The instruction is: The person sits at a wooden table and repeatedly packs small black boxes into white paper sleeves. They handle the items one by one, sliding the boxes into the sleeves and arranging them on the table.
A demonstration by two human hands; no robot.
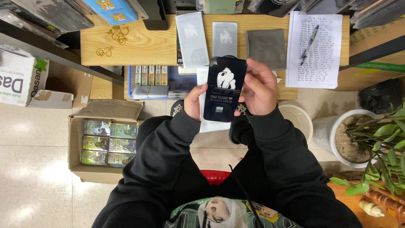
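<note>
A flat black packet [224, 89] with a white figure printed on it is held upright in front of me, between both hands. My left hand [194, 102] grips its left edge from below. My right hand [259, 87] wraps around its right edge, fingers curled over the side. Both arms are in black sleeves. Behind the packet, on the low wooden table [143, 42], lie two pale flat packets [192, 39], a grey cloth [266, 47] and a handwritten sheet [315, 48] with a pen [310, 42] on it.
An open cardboard box [105, 143] of green packets stands on the floor at left. A blue basket [160, 82] with small boxes sits under the table edge. A white potted plant [358, 139] and a white bowl [297, 120] stand at right. Gold rings [119, 33] lie on the table.
</note>
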